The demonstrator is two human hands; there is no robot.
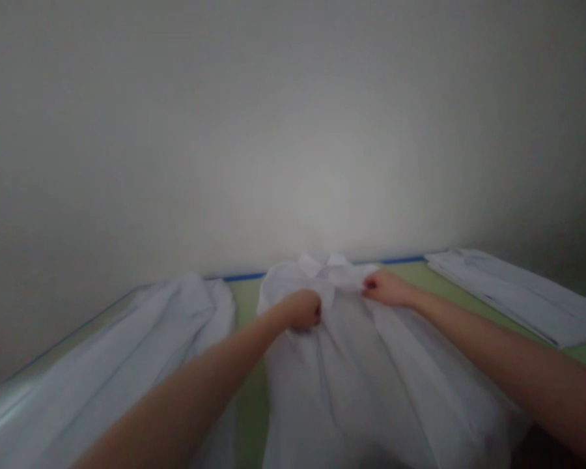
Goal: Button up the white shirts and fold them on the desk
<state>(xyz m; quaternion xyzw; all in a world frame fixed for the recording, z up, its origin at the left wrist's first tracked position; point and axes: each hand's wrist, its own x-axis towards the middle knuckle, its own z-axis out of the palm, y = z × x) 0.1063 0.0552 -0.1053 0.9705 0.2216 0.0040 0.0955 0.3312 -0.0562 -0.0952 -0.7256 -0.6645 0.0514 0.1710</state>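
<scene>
A white collared shirt [356,365] lies spread before me, its collar at the far end near the wall and its lower part hanging toward me. My left hand [305,310] is closed on the cloth just below the collar, on the left side. Farther right, my right hand [385,287] pinches the fabric near the shoulder. Folds run down the shirt from both hands. The picture is dim and slightly blurred, so buttons and seams are hard to make out.
A green table [250,306] with a blue edge stands against a plain grey wall [293,130]. To the left lies a loose pile of white garments [151,332]. Flat, folded white garments [522,293] are stacked at the right.
</scene>
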